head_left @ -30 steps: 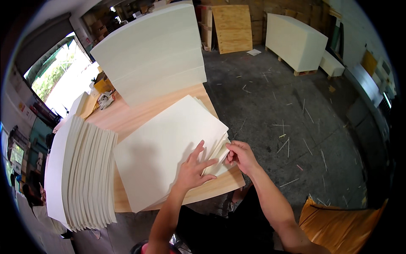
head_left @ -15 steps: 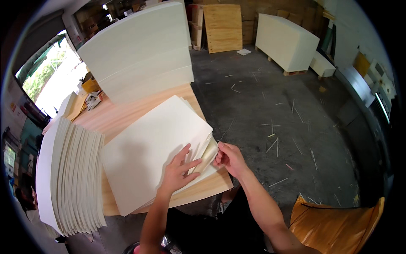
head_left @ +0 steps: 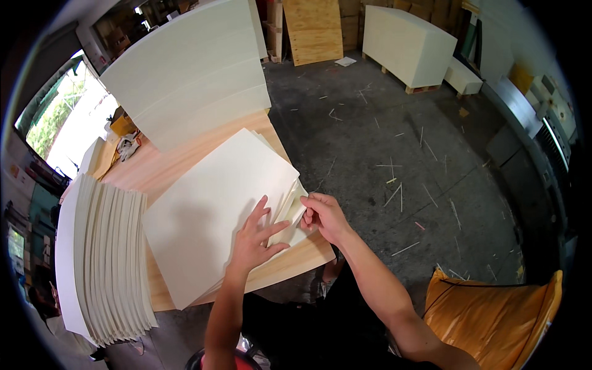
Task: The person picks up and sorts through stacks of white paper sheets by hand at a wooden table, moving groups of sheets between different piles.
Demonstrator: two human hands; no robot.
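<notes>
A stack of large white paper sheets (head_left: pixel 209 191) lies at an angle on the wooden table in front of me. My left hand (head_left: pixel 256 239) rests on its near right part with the fingers spread. At the right edge, my right hand (head_left: pixel 324 216) pinches the corner of some sheets between thumb and fingers. Beneath and between my hands the sheet edges are lifted and curled, showing a cream underside. How many sheets are in the pinch cannot be made out.
A fanned stack of sheets (head_left: pixel 108 259) stands at the table's left. Behind rises a tall white paper pile (head_left: pixel 191 80). Another block of paper (head_left: pixel 407 46) sits on a pallet across the floor, which has scattered strips. An orange sack (head_left: pixel 493 314) lies at lower right.
The view has shifted slightly, moving the scene left and up. My right hand still pinches the sheets' corner, and my left hand stays spread on the stack.
</notes>
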